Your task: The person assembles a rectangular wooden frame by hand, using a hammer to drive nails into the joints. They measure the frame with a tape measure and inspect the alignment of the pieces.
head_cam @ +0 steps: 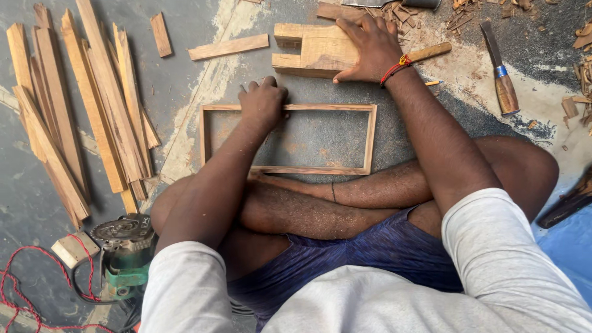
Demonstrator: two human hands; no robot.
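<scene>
Fingers of the left hand (264, 102) curl closed over the top rail of the wooden frame (370, 139), whose long axis runs left-right; the right hand (370, 49) lies flat, fingers spread, on a notched wooden block (308, 49), strips (80, 111) lying left.

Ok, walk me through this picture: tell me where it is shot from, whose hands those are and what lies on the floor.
It is one view, from a camera worn on the head of a person who sits cross-legged on the floor. The left hand grips the top rail of a thin rectangular wooden frame. The right hand lies flat on a notched wooden block. To the left lies a pile of wooden slats and, nearer, a green power tool with a red cord. A wood-handled chisel lies to the right.
</scene>
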